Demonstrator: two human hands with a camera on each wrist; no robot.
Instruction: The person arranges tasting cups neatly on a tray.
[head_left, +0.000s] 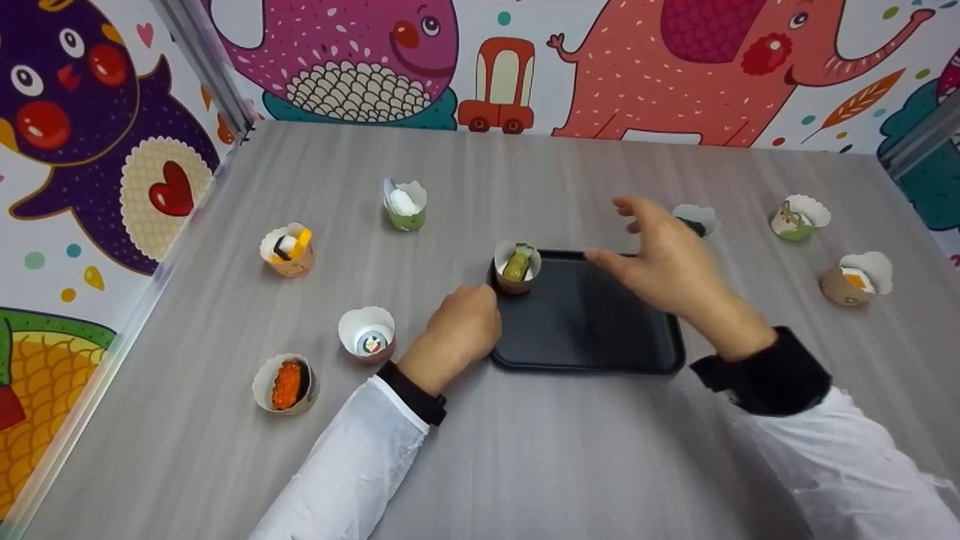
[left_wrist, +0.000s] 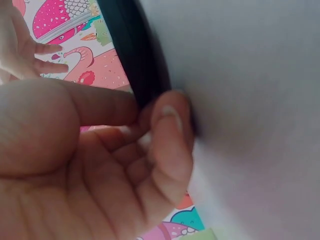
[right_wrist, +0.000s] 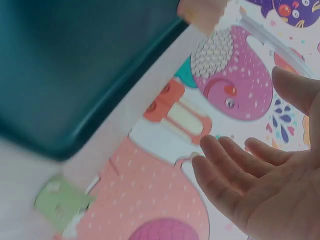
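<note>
The left hand point(head_left: 469, 319) pinches the left rim of the black tray point(head_left: 585, 330) between thumb and curled fingers, so the tray lies just to the right of those fingertips; a light, low hold seems best, steadying it without tipping the filled cup point(head_left: 517, 268), which stands upright in the far-left corner, just beyond the left knuckles. The right hand point(head_left: 667, 259) holds nothing: its fingers are loosely spread, the thumb well apart, raised near the tray's far-right corner. The cup with dark contents point(head_left: 697, 217) is partly hidden just behind those fingers, so any reach there calls for a gentle approach from above and a grip on its wall, not its frilled lip. The left sleeve cuff point(head_left: 412, 394) deserves care too, with the pale cup point(head_left: 367, 335) just beside it.
</note>
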